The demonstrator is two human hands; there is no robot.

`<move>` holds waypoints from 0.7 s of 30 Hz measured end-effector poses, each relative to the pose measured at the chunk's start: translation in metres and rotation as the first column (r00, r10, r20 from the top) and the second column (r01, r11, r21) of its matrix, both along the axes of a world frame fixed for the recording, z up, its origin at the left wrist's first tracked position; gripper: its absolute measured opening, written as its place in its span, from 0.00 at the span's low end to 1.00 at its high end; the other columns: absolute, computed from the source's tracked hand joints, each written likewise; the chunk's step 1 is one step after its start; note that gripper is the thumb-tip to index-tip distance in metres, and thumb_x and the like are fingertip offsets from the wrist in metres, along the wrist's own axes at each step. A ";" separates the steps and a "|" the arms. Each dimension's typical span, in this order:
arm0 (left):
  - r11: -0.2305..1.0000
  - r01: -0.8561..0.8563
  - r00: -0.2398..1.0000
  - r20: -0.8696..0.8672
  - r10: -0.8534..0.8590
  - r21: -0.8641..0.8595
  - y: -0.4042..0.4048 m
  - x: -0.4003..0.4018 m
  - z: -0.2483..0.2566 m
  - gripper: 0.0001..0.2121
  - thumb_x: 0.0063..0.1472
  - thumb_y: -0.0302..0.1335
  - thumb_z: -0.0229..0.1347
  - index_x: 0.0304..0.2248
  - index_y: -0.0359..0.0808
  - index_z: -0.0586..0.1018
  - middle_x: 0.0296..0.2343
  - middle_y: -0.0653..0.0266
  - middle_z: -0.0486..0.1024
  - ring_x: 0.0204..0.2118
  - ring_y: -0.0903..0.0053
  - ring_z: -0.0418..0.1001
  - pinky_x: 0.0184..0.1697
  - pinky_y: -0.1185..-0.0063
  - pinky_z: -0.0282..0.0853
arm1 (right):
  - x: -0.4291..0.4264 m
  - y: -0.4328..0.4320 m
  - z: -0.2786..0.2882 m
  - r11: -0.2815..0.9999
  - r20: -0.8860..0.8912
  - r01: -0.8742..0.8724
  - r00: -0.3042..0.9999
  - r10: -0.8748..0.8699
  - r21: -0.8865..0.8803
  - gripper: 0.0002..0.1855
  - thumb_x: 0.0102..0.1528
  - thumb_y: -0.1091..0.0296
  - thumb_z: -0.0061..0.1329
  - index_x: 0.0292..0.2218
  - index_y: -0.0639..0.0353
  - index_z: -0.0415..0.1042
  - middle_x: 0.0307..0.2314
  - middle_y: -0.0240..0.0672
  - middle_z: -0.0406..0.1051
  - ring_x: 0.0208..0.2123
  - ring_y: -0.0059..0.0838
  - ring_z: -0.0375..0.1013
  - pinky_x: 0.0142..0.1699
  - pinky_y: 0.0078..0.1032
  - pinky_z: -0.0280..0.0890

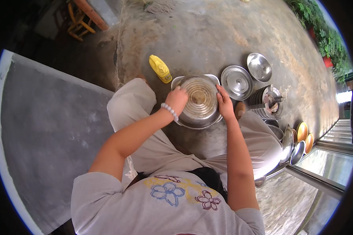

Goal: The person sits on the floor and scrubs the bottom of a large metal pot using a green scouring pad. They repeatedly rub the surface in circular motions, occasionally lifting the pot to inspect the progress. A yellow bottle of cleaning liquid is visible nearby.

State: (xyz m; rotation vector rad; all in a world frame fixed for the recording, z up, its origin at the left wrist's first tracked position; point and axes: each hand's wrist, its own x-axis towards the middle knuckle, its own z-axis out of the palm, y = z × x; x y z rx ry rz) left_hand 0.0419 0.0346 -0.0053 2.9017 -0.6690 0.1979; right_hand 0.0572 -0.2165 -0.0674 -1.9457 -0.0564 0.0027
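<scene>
A metal pot [198,116] lies bottom up in front of me between my knees, its ringed base stained brown. It sits over a white basin [214,78], whose corners show around it. My left hand [177,100], with a beaded bracelet at the wrist, presses curled fingers on the left part of the base. Whether something is inside those fingers is hidden. My right hand [224,101] grips the pot's right side, fingers along the wall. A yellow plastic bottle [160,69] stands on the floor beyond my left hand.
Right of the basin lie a round metal lid [236,82] and a steel bowl [259,67]. Nearer my right knee is a ribbed metal object [267,101]. Several bowls [302,131] lean by a glass-paned frame [326,166]. A mop head [160,6] and wooden chair [79,23] are farther off.
</scene>
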 end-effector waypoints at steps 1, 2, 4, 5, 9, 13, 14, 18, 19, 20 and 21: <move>0.999 0.006 0.999 -0.034 -0.005 0.044 0.002 -0.008 0.003 0.04 0.51 0.20 0.50 0.24 0.33 0.77 0.29 0.58 0.72 0.37 0.64 0.73 0.40 0.70 0.73 | 0.000 0.000 -0.001 1.000 0.014 0.001 1.000 -0.001 -0.003 0.21 0.63 0.69 0.43 0.57 0.51 0.66 0.57 0.45 0.62 0.60 0.37 0.59 0.63 0.28 0.53; 0.999 0.025 0.998 -0.052 -0.023 0.034 0.004 -0.008 0.006 0.04 0.52 0.20 0.50 0.24 0.32 0.77 0.29 0.58 0.73 0.37 0.64 0.73 0.38 0.71 0.74 | -0.001 0.001 -0.002 1.000 0.027 0.003 1.000 -0.003 -0.007 0.20 0.63 0.68 0.44 0.56 0.48 0.67 0.56 0.45 0.62 0.60 0.39 0.60 0.62 0.28 0.55; 0.998 0.056 0.996 -0.076 -0.056 0.010 0.008 -0.006 0.012 0.05 0.53 0.21 0.51 0.25 0.32 0.78 0.30 0.58 0.74 0.39 0.64 0.74 0.36 0.72 0.76 | -0.001 0.002 -0.001 1.000 0.028 0.009 1.000 -0.009 -0.004 0.20 0.63 0.68 0.44 0.56 0.48 0.67 0.57 0.45 0.62 0.60 0.39 0.60 0.62 0.28 0.55; 0.999 0.028 0.995 -0.093 -0.027 0.019 0.014 0.010 0.004 0.05 0.53 0.21 0.51 0.24 0.32 0.79 0.30 0.58 0.75 0.38 0.63 0.74 0.38 0.70 0.75 | -0.002 0.002 -0.001 1.000 0.028 0.014 1.000 -0.014 -0.004 0.20 0.63 0.68 0.44 0.56 0.48 0.67 0.57 0.46 0.62 0.60 0.39 0.60 0.62 0.28 0.55; 0.995 0.072 0.988 -0.135 -0.080 -0.063 0.006 0.089 0.003 0.05 0.51 0.21 0.54 0.26 0.36 0.81 0.31 0.58 0.77 0.39 0.62 0.75 0.44 0.69 0.72 | -0.001 0.002 -0.001 1.000 -0.006 0.028 1.000 -0.028 0.004 0.20 0.63 0.68 0.44 0.56 0.47 0.67 0.57 0.46 0.61 0.60 0.39 0.60 0.62 0.28 0.55; 0.992 0.111 0.993 0.053 -0.108 -0.055 -0.050 0.097 -0.006 0.04 0.45 0.19 0.55 0.21 0.36 0.80 0.28 0.59 0.75 0.37 0.62 0.73 0.41 0.70 0.71 | 0.004 0.003 -0.009 1.000 0.014 0.011 1.000 -0.011 -0.001 0.20 0.63 0.66 0.43 0.56 0.47 0.67 0.57 0.45 0.61 0.60 0.40 0.59 0.63 0.28 0.54; 0.988 0.141 0.986 0.101 -0.135 -0.059 -0.066 0.087 -0.003 0.04 0.47 0.20 0.54 0.23 0.34 0.79 0.29 0.57 0.75 0.38 0.62 0.73 0.42 0.71 0.71 | 0.004 0.001 -0.010 1.000 0.021 0.012 1.000 -0.012 -0.012 0.20 0.63 0.67 0.42 0.57 0.47 0.67 0.57 0.45 0.61 0.60 0.40 0.59 0.63 0.29 0.54; 0.974 0.205 0.970 0.156 -0.188 -0.101 -0.098 0.016 -0.027 0.04 0.49 0.24 0.52 0.24 0.34 0.77 0.28 0.60 0.72 0.37 0.66 0.71 0.42 0.74 0.70 | 0.006 -0.001 -0.021 1.000 0.078 -0.006 0.997 0.008 -0.026 0.20 0.64 0.67 0.40 0.57 0.48 0.66 0.57 0.45 0.61 0.60 0.41 0.58 0.63 0.29 0.54; 0.936 0.319 0.937 0.201 -0.287 -0.147 -0.091 -0.005 -0.024 0.04 0.49 0.24 0.52 0.23 0.34 0.77 0.28 0.60 0.71 0.36 0.66 0.70 0.41 0.73 0.70 | 0.003 -0.005 -0.023 0.999 0.090 0.000 0.996 0.003 -0.041 0.20 0.64 0.67 0.39 0.57 0.48 0.66 0.57 0.45 0.61 0.60 0.41 0.58 0.63 0.29 0.54; 0.905 0.374 0.925 0.156 -0.347 -0.204 -0.077 -0.020 -0.020 0.04 0.49 0.24 0.52 0.23 0.34 0.77 0.28 0.60 0.71 0.36 0.65 0.70 0.41 0.72 0.70 | 0.002 -0.006 -0.023 0.999 0.104 0.005 0.995 0.000 -0.052 0.20 0.65 0.68 0.39 0.57 0.48 0.65 0.57 0.45 0.61 0.60 0.41 0.58 0.63 0.29 0.54; 0.870 0.419 0.908 0.112 -0.404 -0.260 -0.059 -0.032 -0.018 0.04 0.50 0.23 0.52 0.23 0.34 0.77 0.28 0.59 0.71 0.36 0.64 0.70 0.40 0.72 0.70 | 0.001 -0.004 -0.021 0.998 0.117 0.006 0.993 0.001 -0.060 0.20 0.65 0.68 0.38 0.57 0.48 0.65 0.57 0.46 0.61 0.60 0.41 0.58 0.63 0.30 0.54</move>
